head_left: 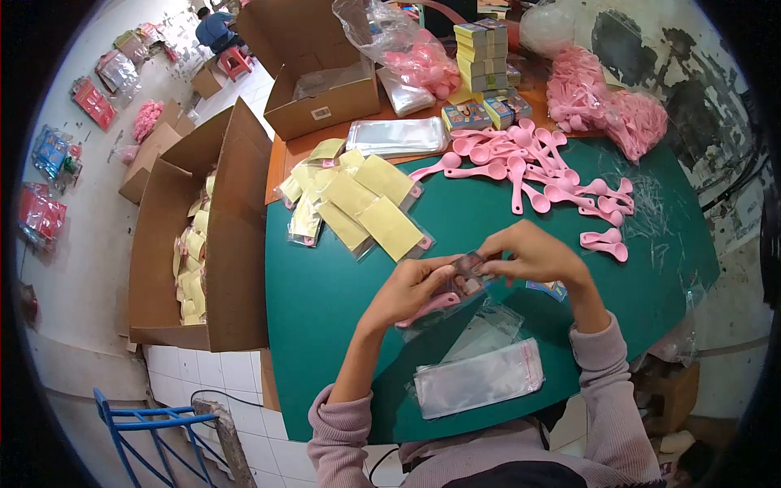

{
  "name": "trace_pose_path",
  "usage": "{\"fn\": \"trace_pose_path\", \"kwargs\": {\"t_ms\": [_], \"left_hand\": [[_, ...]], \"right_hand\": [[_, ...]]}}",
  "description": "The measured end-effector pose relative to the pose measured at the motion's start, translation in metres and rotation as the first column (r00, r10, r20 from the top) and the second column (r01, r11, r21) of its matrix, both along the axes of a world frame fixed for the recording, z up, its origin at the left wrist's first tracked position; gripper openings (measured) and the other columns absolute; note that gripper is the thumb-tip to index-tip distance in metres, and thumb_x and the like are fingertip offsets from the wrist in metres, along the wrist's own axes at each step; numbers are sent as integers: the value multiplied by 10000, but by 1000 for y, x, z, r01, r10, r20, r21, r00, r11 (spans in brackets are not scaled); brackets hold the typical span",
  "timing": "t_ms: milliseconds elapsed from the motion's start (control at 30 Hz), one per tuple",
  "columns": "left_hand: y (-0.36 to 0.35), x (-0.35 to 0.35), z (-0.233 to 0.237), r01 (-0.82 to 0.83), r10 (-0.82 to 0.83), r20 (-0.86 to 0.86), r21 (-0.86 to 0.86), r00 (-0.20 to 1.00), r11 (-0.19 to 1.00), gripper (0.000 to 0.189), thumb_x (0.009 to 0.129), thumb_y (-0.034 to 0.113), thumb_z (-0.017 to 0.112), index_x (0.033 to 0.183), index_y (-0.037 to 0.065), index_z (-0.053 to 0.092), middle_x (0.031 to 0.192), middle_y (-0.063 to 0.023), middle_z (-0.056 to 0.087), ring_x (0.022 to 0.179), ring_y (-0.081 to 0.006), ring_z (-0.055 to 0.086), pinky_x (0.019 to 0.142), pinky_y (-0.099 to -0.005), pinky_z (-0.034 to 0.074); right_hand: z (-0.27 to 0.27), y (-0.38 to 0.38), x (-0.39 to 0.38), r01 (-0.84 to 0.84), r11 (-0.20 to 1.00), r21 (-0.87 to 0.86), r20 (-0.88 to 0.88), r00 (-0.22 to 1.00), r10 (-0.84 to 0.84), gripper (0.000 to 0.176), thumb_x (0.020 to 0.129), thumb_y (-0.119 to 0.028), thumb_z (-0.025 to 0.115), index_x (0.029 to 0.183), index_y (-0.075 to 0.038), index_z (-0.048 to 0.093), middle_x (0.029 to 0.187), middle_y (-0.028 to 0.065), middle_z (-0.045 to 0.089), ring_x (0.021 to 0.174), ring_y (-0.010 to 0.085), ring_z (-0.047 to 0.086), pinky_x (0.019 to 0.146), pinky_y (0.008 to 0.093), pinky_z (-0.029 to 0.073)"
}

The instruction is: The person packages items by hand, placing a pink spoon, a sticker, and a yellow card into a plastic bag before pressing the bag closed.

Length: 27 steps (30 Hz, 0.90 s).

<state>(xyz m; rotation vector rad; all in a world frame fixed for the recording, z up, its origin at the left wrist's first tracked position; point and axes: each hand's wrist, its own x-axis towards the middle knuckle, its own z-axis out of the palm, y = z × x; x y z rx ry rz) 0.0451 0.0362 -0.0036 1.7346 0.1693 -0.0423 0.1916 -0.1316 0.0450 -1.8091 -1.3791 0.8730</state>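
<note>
My left hand (411,289) and my right hand (533,254) meet over the green table (325,285), both pinching a clear plastic bag (465,272) with a small card in it. A pink spoon (431,307) sticks out below my left hand, partly inside the bag. More empty clear bags (476,378) lie just in front of me. Finished packets with yellow backs (366,203) are piled to the upper left of my hands.
Loose pink spoons (529,171) cover the table's far right, with a heap of them (602,102) behind. Stacked small card boxes (484,53) and open cardboard boxes (321,77) stand at the back. A large carton (211,244) of finished packets sits at left. A person (213,28) sits far off.
</note>
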Motion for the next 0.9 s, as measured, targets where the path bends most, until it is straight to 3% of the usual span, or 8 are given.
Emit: {"fn": "trace_pose_path", "kwargs": {"t_ms": [67, 167, 300, 400, 467, 633, 700, 900], "left_hand": [[0, 2, -9, 48, -51, 24, 103, 998, 994, 418, 921, 249, 480, 1265, 12, 453, 832, -75, 629, 709, -96, 536, 690, -249, 455], [-5, 1, 2, 17, 4, -76, 276, 997, 961, 550, 913, 268, 498, 1368, 40, 290, 846, -109, 642, 725, -127, 572, 707, -261, 458], [-7, -2, 1, -78, 100, -33, 404, 994, 911, 606, 894, 279, 531, 1378, 40, 256, 856, -139, 644, 729, -153, 590, 711, -264, 458], [12, -7, 5, 125, -55, -212, 337, 976, 933, 587, 863, 286, 581, 1335, 33, 341, 864, -124, 642, 739, -134, 583, 694, -261, 455], [26, -9, -6, 252, -264, 51, 170, 963, 953, 483, 855, 267, 590, 1257, 52, 429, 787, -94, 645, 632, -118, 541, 596, -250, 431], [32, -9, -6, 221, -221, -64, -3, 973, 975, 472, 823, 198, 633, 1231, 48, 451, 895, -69, 623, 719, -84, 529, 619, -223, 435], [30, -7, -9, 232, -236, -99, -54, 967, 971, 509, 807, 181, 652, 1245, 38, 437, 930, -70, 609, 786, -97, 557, 647, -222, 446], [24, -8, -11, 210, -204, 68, -87, 977, 974, 493, 822, 160, 625, 1256, 45, 419, 1166, -97, 506, 956, -157, 567, 765, -268, 475]], "right_hand": [[-12, 7, -8, -50, 996, 75, 100, 994, 42, 161, 780, -112, 632, 885, 9, 635, 834, 95, 615, 565, 163, 587, 508, 262, 484], [-31, 11, -11, -136, 965, 224, 263, 962, 75, 131, 754, -81, 629, 855, 2, 637, 773, 83, 615, 588, 174, 583, 537, 275, 461], [-32, 14, -14, 19, 985, 173, 96, 995, -36, 87, 716, -53, 627, 785, 0, 630, 676, 58, 593, 604, 144, 565, 556, 282, 437], [-25, 11, -4, 65, 997, 44, -93, 994, -60, 63, 691, -41, 635, 744, -12, 616, 614, 24, 567, 600, 102, 536, 558, 270, 435], [-33, 6, 7, 144, 987, 67, -212, 969, -127, 103, 683, -67, 678, 742, -15, 610, 627, 2, 562, 605, 72, 510, 582, 247, 431], [-31, 6, 5, 78, 993, 90, -297, 954, -48, 217, 693, -133, 720, 669, 2, 552, 599, -23, 498, 597, 64, 437, 569, 214, 371], [-37, 7, 5, 66, 996, -67, -366, 927, -86, 229, 685, -133, 730, 641, -21, 536, 598, -34, 479, 600, 62, 411, 564, 213, 355], [-46, 11, -2, 246, 969, -2, -478, 851, -217, 228, 676, -106, 734, 620, -48, 521, 598, -41, 484, 596, 54, 426, 521, 203, 332]]}}
